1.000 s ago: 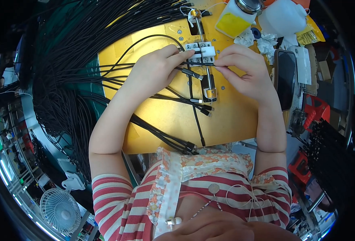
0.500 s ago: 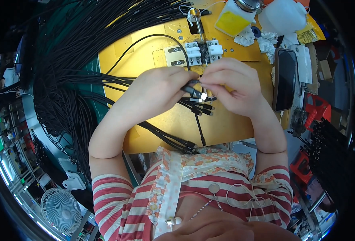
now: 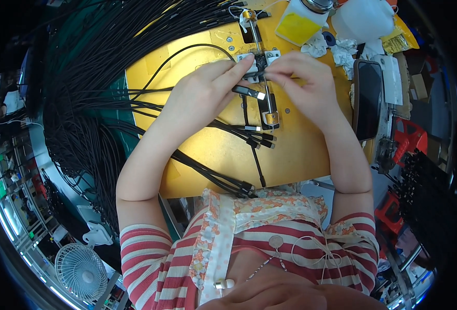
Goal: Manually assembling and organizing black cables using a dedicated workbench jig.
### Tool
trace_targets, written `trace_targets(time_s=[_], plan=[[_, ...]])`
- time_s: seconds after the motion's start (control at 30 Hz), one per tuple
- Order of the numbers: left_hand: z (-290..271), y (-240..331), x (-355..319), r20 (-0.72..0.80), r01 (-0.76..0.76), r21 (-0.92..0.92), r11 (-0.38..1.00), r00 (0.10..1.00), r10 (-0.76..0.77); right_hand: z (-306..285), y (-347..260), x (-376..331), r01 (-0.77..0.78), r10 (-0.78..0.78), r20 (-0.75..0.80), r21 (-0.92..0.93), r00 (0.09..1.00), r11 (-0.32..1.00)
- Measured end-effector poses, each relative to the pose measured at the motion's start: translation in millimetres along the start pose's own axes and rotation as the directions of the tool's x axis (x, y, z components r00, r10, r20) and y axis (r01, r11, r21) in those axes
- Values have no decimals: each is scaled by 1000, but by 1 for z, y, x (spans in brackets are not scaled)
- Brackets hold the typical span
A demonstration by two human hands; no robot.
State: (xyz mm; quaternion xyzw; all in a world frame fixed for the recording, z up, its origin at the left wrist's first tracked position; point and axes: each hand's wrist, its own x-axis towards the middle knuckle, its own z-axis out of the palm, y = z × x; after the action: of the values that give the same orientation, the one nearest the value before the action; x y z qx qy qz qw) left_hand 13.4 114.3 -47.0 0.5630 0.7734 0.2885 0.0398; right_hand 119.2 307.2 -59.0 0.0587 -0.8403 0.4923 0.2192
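My left hand (image 3: 200, 89) is closed on a black cable whose silver-tipped plug (image 3: 248, 92) sticks out below the fingers. Its thumb and forefinger reach up to a small clamp fixture (image 3: 261, 63) with white blocks, partly covered by both hands. From the other side my right hand (image 3: 307, 78) pinches at the fixture's middle; whatever lies between those fingertips is too small to make out. A thin metal rod (image 3: 268, 95) runs down from the fixture to a brass-coloured end piece (image 3: 272, 120). Several cable plugs (image 3: 259, 138) lie on the gold plate (image 3: 300, 155) below the hands.
A large bundle of black cables (image 3: 78, 113) fills the left side. More cable ends (image 3: 233, 186) lie at the near edge. At the far right are a yellow-labelled jar (image 3: 300, 26), a white bottle (image 3: 362, 20), crumpled tissues (image 3: 344, 51) and a phone (image 3: 368, 98).
Both hands have moved away from me, up to the fixture, with the cable in the left. The lower rod and brass-coloured end piece now show beneath them.
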Motion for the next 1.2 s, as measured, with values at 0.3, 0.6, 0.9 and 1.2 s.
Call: trace_targets(time_s=[0.3, 0.6, 0.9, 1.2], plan=[[12, -15, 1, -7, -117, 273, 955, 992, 124, 0, 20, 4, -196, 193, -34, -158, 981, 968], [14, -15, 2, -15, -123, 272, 954, 991, 132, -1, 5, 0, 93, -55, 86, -533, 995, 841], [13, -16, 2, -24, -88, 126, 988, 996, 91, 12, -19, -3, 273, -230, 171, -303, 958, 913], [13, -14, 3, -43, -94, 144, 985, 994, 101, -17, -6, -1, 212, -172, 176, -245, 969, 946]])
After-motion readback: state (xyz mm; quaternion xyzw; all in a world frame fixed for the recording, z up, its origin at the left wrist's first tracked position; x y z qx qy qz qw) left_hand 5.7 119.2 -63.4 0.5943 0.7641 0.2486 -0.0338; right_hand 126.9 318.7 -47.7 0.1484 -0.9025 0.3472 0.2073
